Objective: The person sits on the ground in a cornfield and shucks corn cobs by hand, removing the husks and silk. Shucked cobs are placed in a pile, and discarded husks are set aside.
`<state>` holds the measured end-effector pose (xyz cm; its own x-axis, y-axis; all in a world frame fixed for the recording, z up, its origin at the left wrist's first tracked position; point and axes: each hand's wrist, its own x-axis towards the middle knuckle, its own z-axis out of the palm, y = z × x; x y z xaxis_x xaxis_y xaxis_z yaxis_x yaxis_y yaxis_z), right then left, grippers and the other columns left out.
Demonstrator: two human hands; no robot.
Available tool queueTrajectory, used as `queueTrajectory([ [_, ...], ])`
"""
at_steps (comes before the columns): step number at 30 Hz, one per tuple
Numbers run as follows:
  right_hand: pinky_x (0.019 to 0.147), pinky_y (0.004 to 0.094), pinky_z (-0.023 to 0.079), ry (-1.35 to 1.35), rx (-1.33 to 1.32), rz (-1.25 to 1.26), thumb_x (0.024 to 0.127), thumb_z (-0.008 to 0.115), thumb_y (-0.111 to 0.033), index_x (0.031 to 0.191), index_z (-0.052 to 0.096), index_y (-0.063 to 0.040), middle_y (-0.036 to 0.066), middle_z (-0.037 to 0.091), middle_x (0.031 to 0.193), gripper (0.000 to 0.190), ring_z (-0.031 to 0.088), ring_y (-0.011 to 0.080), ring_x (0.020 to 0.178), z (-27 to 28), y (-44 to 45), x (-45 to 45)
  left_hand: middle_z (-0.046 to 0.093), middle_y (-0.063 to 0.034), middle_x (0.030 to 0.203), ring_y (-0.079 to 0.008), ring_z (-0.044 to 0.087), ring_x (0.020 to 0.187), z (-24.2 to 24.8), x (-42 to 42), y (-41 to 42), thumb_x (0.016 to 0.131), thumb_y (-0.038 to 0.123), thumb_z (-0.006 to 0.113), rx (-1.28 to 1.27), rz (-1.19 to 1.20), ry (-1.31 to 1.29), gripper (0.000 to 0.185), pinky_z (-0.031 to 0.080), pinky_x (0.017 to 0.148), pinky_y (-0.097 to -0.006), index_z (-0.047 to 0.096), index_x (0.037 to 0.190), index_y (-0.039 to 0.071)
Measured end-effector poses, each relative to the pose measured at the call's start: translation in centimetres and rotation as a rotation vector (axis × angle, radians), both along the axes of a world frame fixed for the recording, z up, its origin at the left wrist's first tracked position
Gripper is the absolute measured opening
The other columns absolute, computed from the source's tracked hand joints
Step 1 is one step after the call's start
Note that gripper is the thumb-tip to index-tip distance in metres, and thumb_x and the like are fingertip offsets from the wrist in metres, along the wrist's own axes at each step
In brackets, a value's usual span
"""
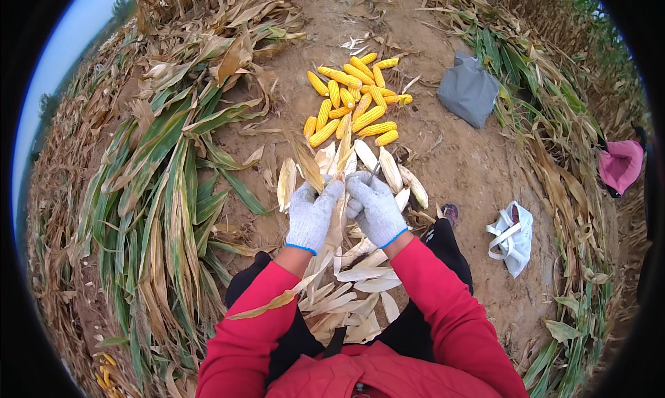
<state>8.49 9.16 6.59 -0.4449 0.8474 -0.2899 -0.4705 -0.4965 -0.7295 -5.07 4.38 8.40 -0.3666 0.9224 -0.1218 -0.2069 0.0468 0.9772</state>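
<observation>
My left hand [313,213], in a light grey knit glove with a blue cuff, grips dry corn husk leaves [340,206]. Close on its right, my gloved right hand [375,206] is closed on a thin dark metal tool [374,170] and touches the same husk. Any ear inside the husk is hidden. Around my hands lie several ears in pale husks [390,169]. Beyond them is a loose pile of husked yellow corn cobs [358,91]. Stripped husk leaves [353,304] cover the ground between my legs.
Cut corn stalks with green and dry leaves [166,190] line the left; more lie along the right. A grey bag [468,89] and a white tote bag [513,239] rest on the soil at right. Farther right is a pink item [621,164]; more cobs [105,372] lie lower left.
</observation>
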Motion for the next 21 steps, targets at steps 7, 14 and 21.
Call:
queueTrajectory([
  [7,0.075,0.042,0.051,-0.998,1.009,0.037,0.088,0.069,-0.021,0.102,0.062,0.003,0.02,0.066,0.087,0.029,0.064,0.032,0.078,2.6,0.1,0.9,0.07,-0.006,0.096,-0.0115,0.063,0.086,-1.2,0.1,-0.1,0.093,0.013,0.069,-0.002,-0.003,-0.064,0.023,0.051,0.077,-0.0272,0.067,0.107,-0.004],
  [14,0.074,0.0415,0.05,-0.82,0.718,0.1,0.085,0.067,-0.024,0.098,0.062,0.003,0.02,0.064,0.082,0.031,0.063,0.0317,0.076,0.8,0.2,0.8,0.07,-0.0077,0.1,-0.0132,0.064,0.087,-2.6,0.4,0.0,0.093,0.012,0.068,-0.037,0.022,-0.134,0.024,0.052,0.079,-0.0281,0.065,0.111,-0.004],
  [21,0.073,0.0383,0.05,-0.78,0.809,0.353,0.085,0.067,-0.026,0.101,0.063,0.001,0.017,0.063,0.082,0.032,0.06,0.0242,0.074,1.8,-4.3,1.1,0.067,-0.0127,0.097,-0.0231,0.067,0.07,0.4,-1.1,0.9,0.097,0.009,0.061,-0.085,0.147,-0.551,0.021,0.059,0.058,-0.0351,0.058,0.113,-0.004],
])
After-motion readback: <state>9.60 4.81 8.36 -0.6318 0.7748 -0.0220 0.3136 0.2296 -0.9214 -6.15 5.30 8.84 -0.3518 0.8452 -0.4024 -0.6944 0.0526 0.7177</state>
